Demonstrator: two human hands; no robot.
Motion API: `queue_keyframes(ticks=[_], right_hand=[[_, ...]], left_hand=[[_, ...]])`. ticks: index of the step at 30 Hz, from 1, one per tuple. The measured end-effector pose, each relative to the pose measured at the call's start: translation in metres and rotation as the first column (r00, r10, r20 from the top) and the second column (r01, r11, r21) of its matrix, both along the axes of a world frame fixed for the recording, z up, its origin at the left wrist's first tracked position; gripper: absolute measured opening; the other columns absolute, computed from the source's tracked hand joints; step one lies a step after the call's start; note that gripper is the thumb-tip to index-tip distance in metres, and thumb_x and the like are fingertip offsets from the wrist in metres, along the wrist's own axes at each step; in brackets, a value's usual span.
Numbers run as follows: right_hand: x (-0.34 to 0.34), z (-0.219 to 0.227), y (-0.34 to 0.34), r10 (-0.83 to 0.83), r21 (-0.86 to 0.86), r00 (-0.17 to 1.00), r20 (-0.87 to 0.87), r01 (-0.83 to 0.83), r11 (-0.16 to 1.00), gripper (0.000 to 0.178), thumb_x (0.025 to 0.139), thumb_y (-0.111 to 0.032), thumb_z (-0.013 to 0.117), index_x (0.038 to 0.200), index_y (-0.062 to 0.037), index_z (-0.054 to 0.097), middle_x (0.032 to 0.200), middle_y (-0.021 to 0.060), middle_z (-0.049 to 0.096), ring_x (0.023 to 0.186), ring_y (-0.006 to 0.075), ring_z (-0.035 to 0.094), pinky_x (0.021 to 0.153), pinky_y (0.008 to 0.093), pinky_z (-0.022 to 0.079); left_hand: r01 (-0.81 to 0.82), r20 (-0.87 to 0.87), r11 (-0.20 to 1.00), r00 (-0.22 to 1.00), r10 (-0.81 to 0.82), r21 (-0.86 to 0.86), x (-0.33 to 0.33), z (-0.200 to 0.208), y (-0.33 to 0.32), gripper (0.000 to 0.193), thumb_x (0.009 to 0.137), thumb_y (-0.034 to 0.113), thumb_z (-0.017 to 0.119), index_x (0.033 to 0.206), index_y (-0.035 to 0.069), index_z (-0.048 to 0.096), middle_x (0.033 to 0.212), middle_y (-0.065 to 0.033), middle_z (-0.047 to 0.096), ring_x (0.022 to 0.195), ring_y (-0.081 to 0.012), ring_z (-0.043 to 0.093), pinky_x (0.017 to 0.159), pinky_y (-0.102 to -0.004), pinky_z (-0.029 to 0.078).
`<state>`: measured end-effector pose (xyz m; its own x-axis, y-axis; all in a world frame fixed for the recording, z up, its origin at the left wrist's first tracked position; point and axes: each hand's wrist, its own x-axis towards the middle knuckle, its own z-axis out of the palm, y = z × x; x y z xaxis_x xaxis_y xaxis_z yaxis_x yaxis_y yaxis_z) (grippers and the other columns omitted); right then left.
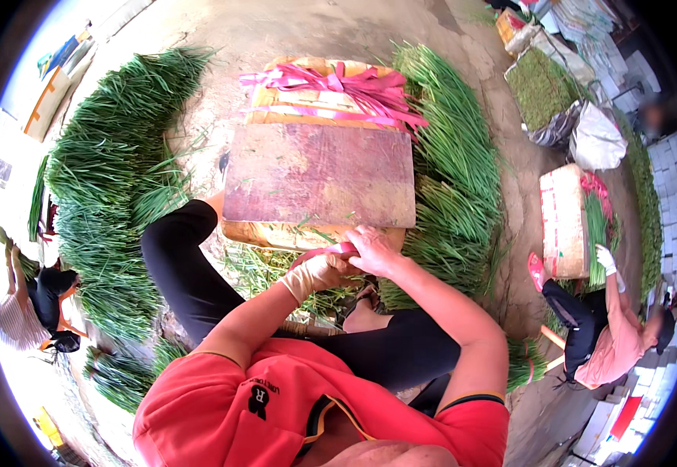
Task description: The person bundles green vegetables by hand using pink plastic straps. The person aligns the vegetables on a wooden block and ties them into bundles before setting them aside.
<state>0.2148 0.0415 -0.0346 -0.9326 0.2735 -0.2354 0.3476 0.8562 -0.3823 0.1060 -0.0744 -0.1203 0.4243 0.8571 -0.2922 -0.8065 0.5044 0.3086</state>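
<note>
In front of my lap, at the near edge of a board-topped box, both hands are close together on a pink ribbon (327,252). My left hand (319,275), in a pale glove, is closed beneath the ribbon, its fingers partly hidden. My right hand (373,251) is bare; its fingers are bent over the ribbon's right end. Just beyond lies the worn, reddish-brown board (319,171) with a few green scraps on it. More pink ribbons (338,82) lie in a loose heap on the yellowish wrapped box (272,105) behind the board.
Long green stalks form a large curved pile (105,187) on the left and another pile (455,156) on the right. Loose stalks lie below the board. A co-worker (619,335) sits at a second box (564,222) far right; another person (31,307) bends at far left.
</note>
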Motion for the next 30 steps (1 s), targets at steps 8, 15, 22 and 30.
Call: queue_keyframes(ticks=[8,15,22,30], right_hand=[[-0.041,0.061,0.010,0.077,-0.036,0.996,0.052,-0.075,0.997,0.016,0.076,-0.019,0.048,0.072,-0.0056,0.055,0.068,0.0117,0.054,0.068,0.0283,0.054,0.059,0.0382,0.042],[-0.078,0.108,0.036,0.302,0.331,0.913,-0.275,-0.205,0.921,0.007,0.076,-0.012,0.046,0.080,-0.0065,0.049,0.063,0.0097,0.052,0.060,0.0273,0.054,0.052,0.0372,0.044],[-0.030,0.078,0.097,0.171,0.643,0.964,-0.204,0.000,0.766,0.022,0.070,-0.007,0.047,0.092,-0.0061,0.051,0.069,0.0064,0.050,0.070,0.0216,0.052,0.060,0.0336,0.040],[0.000,-0.018,0.116,-0.038,0.721,0.995,-0.096,0.096,0.686,0.036,0.074,-0.009,0.041,0.109,-0.0020,0.045,0.098,0.0104,0.052,0.096,0.0242,0.046,0.084,0.0380,0.034]], left_hand=[[0.037,-0.914,0.995,0.399,0.069,0.092,-0.037,0.134,-0.050,0.021,0.071,0.019,0.061,0.076,-0.001,0.060,0.060,-0.0048,0.056,0.054,-0.0106,0.052,0.050,-0.0221,0.041],[-0.176,-0.668,0.809,0.482,0.567,0.560,-0.078,0.153,-0.004,0.062,0.068,0.024,0.066,0.117,-0.001,0.038,0.079,-0.0094,0.057,0.070,-0.0172,0.056,0.065,-0.0262,0.045],[-0.065,-0.636,0.974,0.747,0.192,0.218,-0.171,0.142,-0.004,0.038,0.077,0.006,0.051,0.114,-0.001,0.043,0.058,-0.0027,0.054,0.051,-0.0085,0.051,0.049,-0.0200,0.044],[0.167,-0.687,0.982,-0.704,0.180,0.086,-0.224,0.059,0.016,0.040,0.074,0.018,0.054,0.112,0.022,0.046,0.075,-0.0169,0.059,0.068,-0.0249,0.058,0.062,-0.0340,0.044]])
